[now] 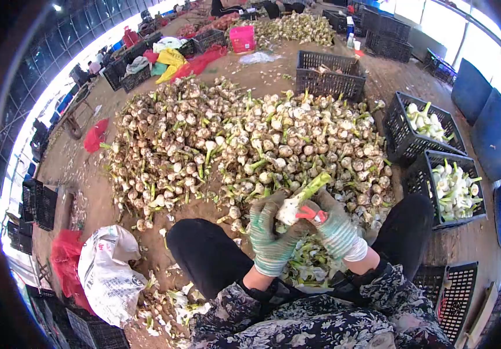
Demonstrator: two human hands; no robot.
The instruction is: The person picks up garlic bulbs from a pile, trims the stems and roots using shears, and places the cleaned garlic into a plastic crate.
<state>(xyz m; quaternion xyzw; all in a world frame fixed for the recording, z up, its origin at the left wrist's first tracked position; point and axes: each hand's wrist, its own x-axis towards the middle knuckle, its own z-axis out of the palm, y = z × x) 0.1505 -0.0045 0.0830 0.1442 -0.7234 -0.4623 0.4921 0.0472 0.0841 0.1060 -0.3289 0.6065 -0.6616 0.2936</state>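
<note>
Between my knees my left hand [268,232], in a white and green work glove, is closed round the base of a garlic bulb [288,210]. Its thick green stem [313,186] points up and to the right. My right hand [336,227], gloved the same way, grips a small red tool [314,214] against the bulb's side; the tool's working end is hidden. Just beyond both hands spreads a large heap of garlic [250,139], many bulbs still with soil and short stems. Below the hands, peeled skins and green scraps [311,259] lie between my legs.
To the right stand black crates [404,136] with cleaned white garlic [455,192]. Another black crate [332,81] is behind the heap. A white sack [108,273] and red netting [67,262] lie at left. A pink bucket [242,39] stands farther back.
</note>
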